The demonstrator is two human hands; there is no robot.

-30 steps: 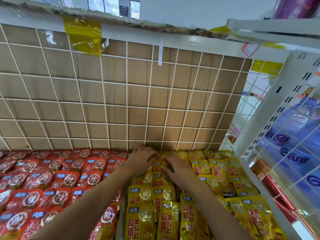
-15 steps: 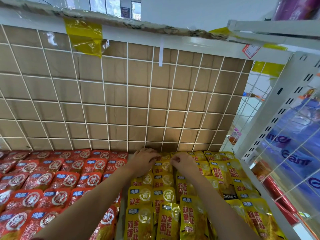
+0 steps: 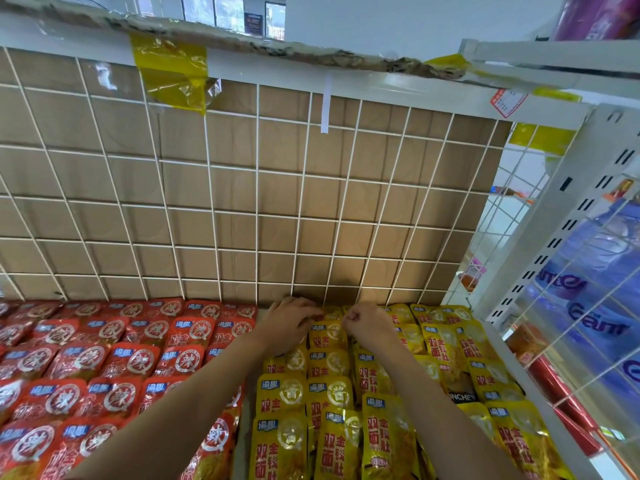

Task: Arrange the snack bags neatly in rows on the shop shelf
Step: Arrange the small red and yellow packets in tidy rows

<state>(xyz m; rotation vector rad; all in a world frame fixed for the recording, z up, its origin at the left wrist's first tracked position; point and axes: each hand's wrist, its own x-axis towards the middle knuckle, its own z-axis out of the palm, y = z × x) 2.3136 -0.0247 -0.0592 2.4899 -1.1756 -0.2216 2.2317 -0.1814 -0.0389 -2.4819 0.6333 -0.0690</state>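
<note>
glossy foil yellow snack bags [image 3: 330, 393] lie in overlapping rows at lower right of the shelf [image 3: 550, 410], with crinkled red snack bags [image 3: 138, 362] at lower left. behind them is a white wire grid [image 3: 256, 202] over matte cardboard [image 3: 225, 174].

vs 1.0 s ago: your right hand [image 3: 369, 323] has gone from lying flat mid-stack to the back row. your left hand [image 3: 289, 323] has barely shifted.

fingers: right curled tight together, pinching a back-row yellow bag's top edge. left bent together over the neighbouring bag's top; its fingertips are hidden.
</note>
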